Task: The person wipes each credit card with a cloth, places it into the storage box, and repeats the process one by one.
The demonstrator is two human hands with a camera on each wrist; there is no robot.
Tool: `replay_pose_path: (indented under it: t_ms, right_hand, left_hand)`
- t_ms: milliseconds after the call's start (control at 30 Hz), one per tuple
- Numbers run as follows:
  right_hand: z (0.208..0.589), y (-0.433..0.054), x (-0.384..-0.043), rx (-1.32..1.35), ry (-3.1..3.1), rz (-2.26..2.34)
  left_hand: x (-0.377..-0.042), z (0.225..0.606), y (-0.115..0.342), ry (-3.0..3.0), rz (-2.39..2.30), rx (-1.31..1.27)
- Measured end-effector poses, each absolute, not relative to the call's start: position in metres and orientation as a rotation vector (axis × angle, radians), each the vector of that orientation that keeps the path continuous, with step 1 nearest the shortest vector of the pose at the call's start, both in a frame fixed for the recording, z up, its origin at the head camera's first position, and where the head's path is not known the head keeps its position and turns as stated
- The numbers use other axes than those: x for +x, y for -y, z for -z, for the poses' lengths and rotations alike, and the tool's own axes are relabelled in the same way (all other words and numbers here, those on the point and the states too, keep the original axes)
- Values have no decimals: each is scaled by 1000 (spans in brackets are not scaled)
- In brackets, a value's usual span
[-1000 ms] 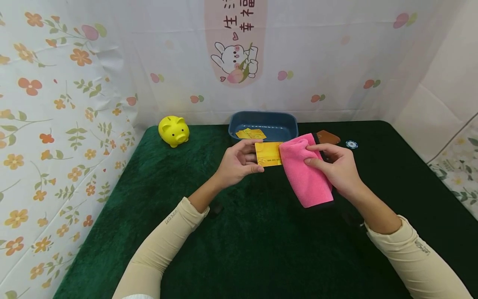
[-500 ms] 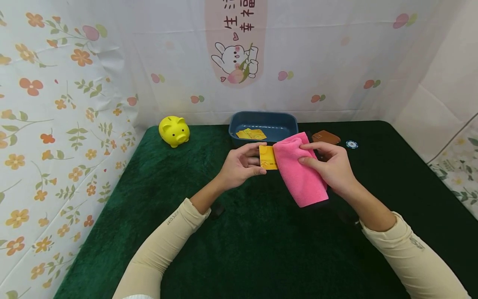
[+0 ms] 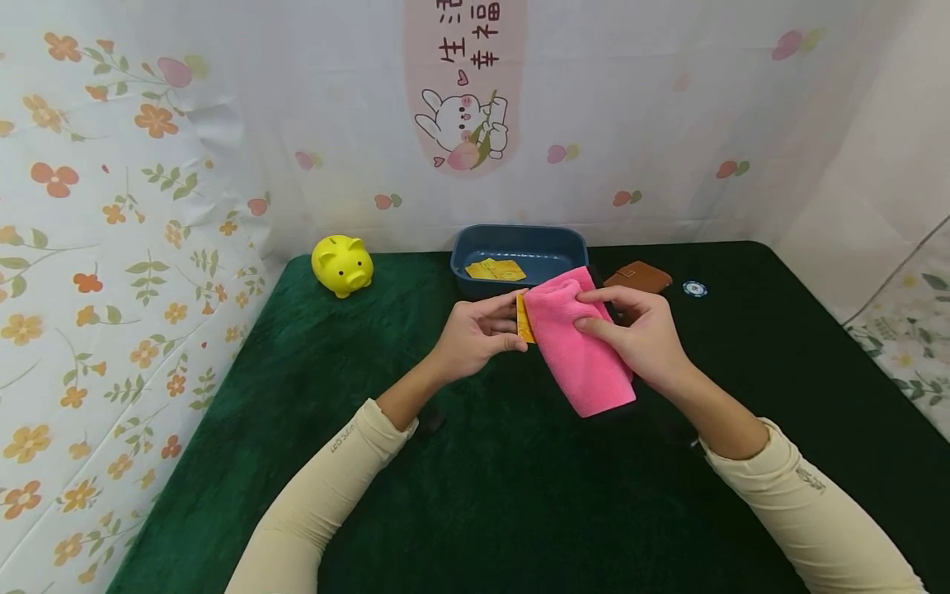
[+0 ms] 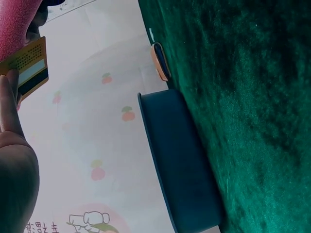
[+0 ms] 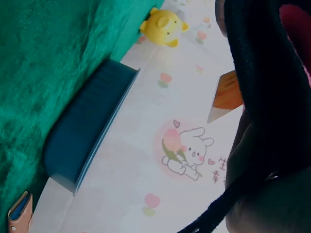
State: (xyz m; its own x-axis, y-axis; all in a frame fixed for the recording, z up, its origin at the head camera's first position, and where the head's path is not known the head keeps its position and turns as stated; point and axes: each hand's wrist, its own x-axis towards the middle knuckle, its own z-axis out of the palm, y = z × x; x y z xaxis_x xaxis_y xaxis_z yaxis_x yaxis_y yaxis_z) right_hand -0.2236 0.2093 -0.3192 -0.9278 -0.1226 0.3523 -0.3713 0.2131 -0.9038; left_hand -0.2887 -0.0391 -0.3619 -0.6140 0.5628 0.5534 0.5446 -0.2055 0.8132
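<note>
My left hand (image 3: 475, 337) pinches a golden-yellow bank card (image 3: 525, 320) by its left end, above the table. In the left wrist view the back of the card (image 4: 30, 65) shows a dark stripe beside a pale band. A pink plush cloth (image 3: 575, 346) with a dark underside is held in my right hand (image 3: 644, 334), between thumb and fingers. The cloth lies over most of the card, leaving just a narrow strip by my left fingertips. In the right wrist view the cloth's dark side (image 5: 262, 87) fills the right, with a card corner (image 5: 227, 94) poking out.
Behind my hands stands a blue basin (image 3: 552, 262) with several yellow cards (image 3: 496, 269) inside. A brown wallet (image 3: 640, 276) and a blue-and-white poker chip (image 3: 694, 289) lie to its right. A yellow piggy bank (image 3: 343, 266) stands at the back left of the green-covered table (image 3: 482, 495).
My right hand has slid the pink cloth leftwards along the card, which shows less and less. My left hand keeps its grip, moved slightly right.
</note>
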Motion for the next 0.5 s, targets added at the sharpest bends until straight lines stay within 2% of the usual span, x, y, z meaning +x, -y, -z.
replay_pose_path:
  t_ms: [500]
  right_hand:
    - [322, -201, -221, 571, 2289, -1710]
  left_hand:
    - [-289, 362, 38, -2016, -2007, 1328]
